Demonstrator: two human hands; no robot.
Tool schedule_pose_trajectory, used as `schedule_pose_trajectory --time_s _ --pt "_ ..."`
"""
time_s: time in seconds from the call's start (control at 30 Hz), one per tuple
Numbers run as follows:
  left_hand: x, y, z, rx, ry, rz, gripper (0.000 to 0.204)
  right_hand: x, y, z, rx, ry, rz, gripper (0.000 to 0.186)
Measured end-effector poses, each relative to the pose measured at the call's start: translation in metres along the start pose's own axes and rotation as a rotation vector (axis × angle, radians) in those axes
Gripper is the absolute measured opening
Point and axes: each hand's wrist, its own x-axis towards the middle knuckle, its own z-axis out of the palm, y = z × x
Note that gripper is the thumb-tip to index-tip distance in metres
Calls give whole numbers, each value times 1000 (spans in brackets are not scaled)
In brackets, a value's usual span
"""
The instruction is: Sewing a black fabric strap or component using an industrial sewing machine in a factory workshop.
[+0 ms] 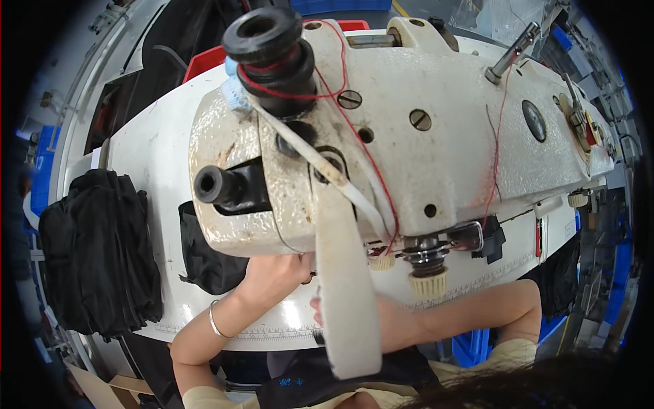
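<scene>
A white sewing machine (443, 163) fills the middle of the view, with red thread running over its top. My left hand (279, 273) is just below the machine's left end, close to a black cloth piece (211, 262) on the white table. Its fingers look curled; the machine head covers their tips and whatever they may hold. My right hand (390, 320) comes in from the right, mostly behind a long white lever (349, 293). Only some fingertips show left of that lever, so its grip is hidden. A small dark item (318, 336) sits below those fingertips.
A thick stack of black cloth (99, 252) lies at the table's left end. More black cloth (562, 279) hangs at the right. A printed ruler strip (272, 334) follows the near edge of the white table (160, 150). A red bin (204, 63) stands behind the machine.
</scene>
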Motion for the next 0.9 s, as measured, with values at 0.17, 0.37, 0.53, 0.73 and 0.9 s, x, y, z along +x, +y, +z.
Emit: schedule_pose_trajectory --time_s 0.17,0.37,0.53,0.73,0.9 --pt "-8 -10 7 -213 87 16 33 13 28 -10 3 -85 -317 36" --pt "-10 -10 7 -401 44 -225 41 11 25 -27 -108 269 -706 29" --pt "-18 -12 15 -436 41 -242 41 17 37 -27 -205 168 -491 30" --pt "-28 -17 30 -496 -17 -290 34 19 73 -20 -347 -4 32 13" --pt "-26 -12 19 -504 -10 -262 28 11 76 -9 -379 185 24 9"
